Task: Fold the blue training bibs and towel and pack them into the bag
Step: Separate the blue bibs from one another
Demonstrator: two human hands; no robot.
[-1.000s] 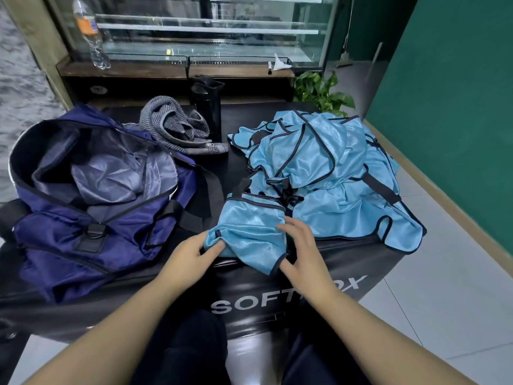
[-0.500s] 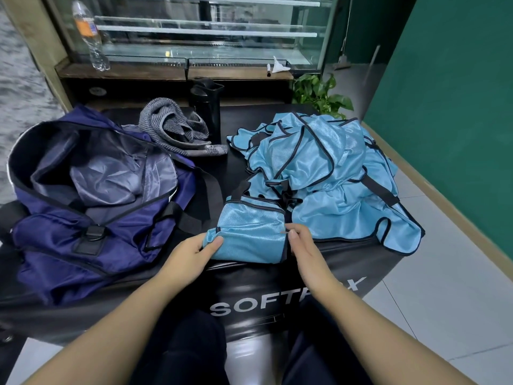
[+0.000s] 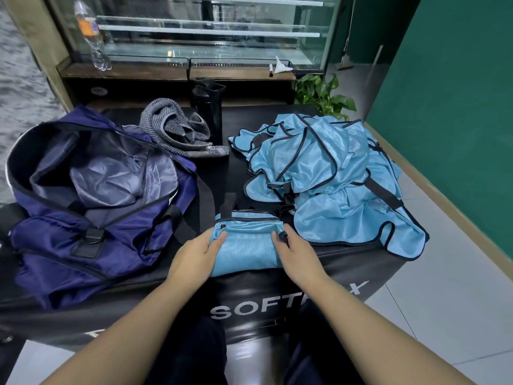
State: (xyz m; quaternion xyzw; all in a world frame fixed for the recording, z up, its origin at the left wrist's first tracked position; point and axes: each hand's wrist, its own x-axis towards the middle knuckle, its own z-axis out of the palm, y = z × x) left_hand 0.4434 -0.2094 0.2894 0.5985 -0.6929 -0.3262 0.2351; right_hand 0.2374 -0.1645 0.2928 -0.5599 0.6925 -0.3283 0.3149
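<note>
A folded blue bib lies at the near edge of the black table, its long axis running left to right across the view, parallel to that edge. Its dark-trimmed border faces away from the person, toward the far side of the table. The left hand grips the bib's left end, thumb on top and fingers curled under the cloth; the right hand holds the right end in the same way, thumb pressed on top near a small black strap piece (the fingers beneath are hidden by the fabric).

Just beyond and to the right, touching the folded bib's far corner, sits a loose heap of blue bibs, crumpled, with dark edging and black straps running through it; part of it hangs over the table's right edge. The navy bag rests on the left of the table, its mouth open and turned up toward the camera, grey lining showing. Between bag and heap, farther back, lies a grey striped towel, bunched, with a black bottle standing just behind it.
</note>
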